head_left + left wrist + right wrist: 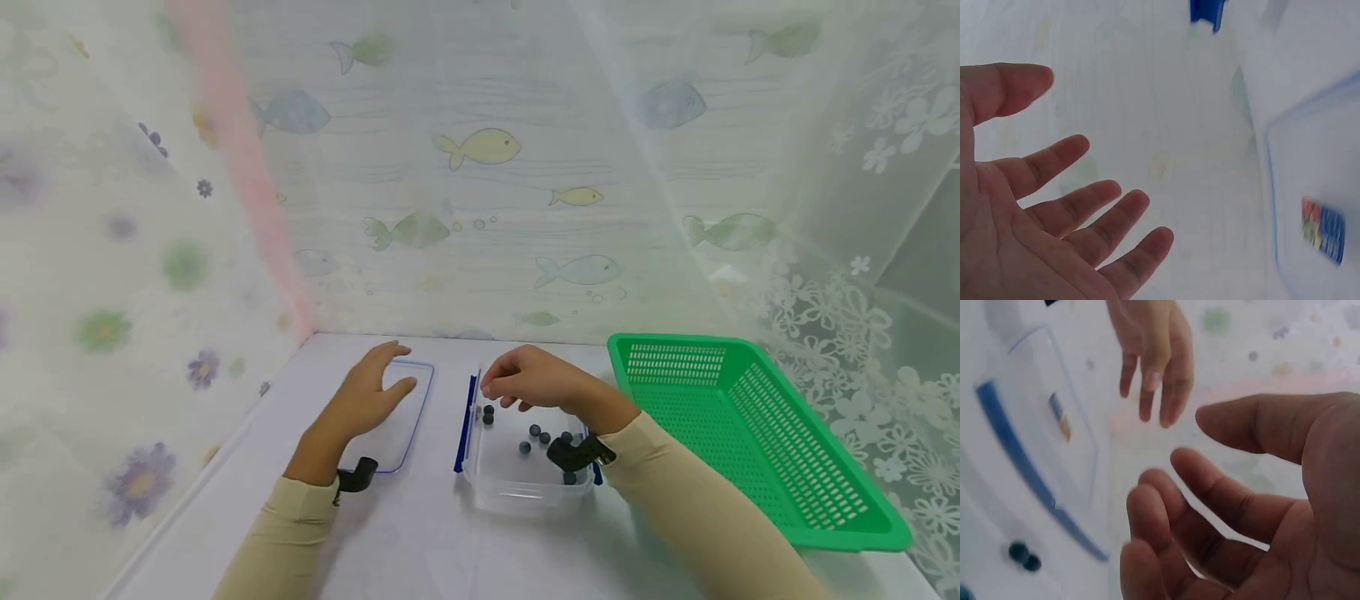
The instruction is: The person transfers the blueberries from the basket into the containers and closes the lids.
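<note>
My left hand hovers over a clear lid with a thin blue rim. Its fingers are spread and relaxed, with nothing in the palm in the left wrist view. My right hand is above the far left part of a clear plastic box with blue side clips. In the right wrist view its thumb and loosely bent fingers are apart, holding nothing. Several small dark balls lie in the box; the right forearm and wrist camera cover part of it.
A green plastic basket stands right of the box, beside the right forearm. The lid bears a small colourful label. Patterned curtains hang behind the white table and at its sides.
</note>
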`<state>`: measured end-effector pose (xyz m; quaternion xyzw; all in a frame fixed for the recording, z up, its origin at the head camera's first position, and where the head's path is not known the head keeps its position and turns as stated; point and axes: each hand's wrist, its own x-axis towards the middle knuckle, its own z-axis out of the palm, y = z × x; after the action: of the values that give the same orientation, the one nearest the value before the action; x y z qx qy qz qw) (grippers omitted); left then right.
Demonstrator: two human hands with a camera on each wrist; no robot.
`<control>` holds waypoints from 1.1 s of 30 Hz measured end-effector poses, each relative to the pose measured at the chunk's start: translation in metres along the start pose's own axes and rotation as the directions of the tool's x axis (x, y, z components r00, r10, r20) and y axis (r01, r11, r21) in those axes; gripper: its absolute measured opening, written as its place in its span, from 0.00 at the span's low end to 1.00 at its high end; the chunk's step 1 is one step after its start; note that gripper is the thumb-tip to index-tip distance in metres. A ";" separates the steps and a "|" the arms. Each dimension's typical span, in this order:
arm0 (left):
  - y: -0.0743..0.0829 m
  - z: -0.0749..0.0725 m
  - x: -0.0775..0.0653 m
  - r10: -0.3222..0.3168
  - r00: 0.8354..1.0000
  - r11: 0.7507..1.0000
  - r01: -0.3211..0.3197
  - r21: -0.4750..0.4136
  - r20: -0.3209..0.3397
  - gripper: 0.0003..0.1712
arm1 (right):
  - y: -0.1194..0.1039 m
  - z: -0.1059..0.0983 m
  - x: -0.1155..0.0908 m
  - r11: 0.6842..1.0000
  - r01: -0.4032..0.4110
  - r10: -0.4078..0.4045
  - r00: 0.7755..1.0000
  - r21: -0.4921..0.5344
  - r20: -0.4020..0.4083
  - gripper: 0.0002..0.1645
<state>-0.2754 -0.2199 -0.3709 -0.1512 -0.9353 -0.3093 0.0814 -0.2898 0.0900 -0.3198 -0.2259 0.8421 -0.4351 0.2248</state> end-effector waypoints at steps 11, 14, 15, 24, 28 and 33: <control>-0.044 -0.062 -0.020 -0.225 0.968 0.971 0.232 0.050 -0.112 0.36 | -0.053 0.054 0.007 0.987 0.158 -0.153 0.976 0.025 -0.155 0.15; -0.052 -0.074 -0.024 -0.305 0.947 0.950 0.311 0.042 -0.103 0.37 | -0.058 0.070 0.013 0.980 0.157 -0.128 0.968 0.121 -0.216 0.17; -0.056 -0.077 -0.025 -0.327 0.940 0.942 0.333 0.039 -0.100 0.38 | -0.059 0.076 0.015 0.976 0.155 -0.115 0.963 0.153 -0.242 0.17; -0.093 -0.088 -0.034 -0.405 0.914 0.912 0.406 0.057 -0.029 0.38 | -0.064 0.149 0.040 0.940 0.130 0.002 0.923 0.316 -0.386 0.30; -0.106 -0.080 -0.032 -0.437 0.897 0.898 0.432 0.085 0.068 0.37 | -0.053 0.180 0.054 0.950 0.126 0.005 0.909 0.287 -0.417 0.38; -0.118 -0.068 -0.030 -0.484 0.861 0.875 0.477 0.082 0.158 0.36 | -0.025 0.205 0.072 0.957 0.100 0.047 0.873 0.274 -0.485 0.43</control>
<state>-0.2824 -0.3578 -0.3900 0.0617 -0.9529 -0.2869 -0.0771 -0.2247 -0.0933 -0.4186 -0.0856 0.7950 -0.5998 0.0307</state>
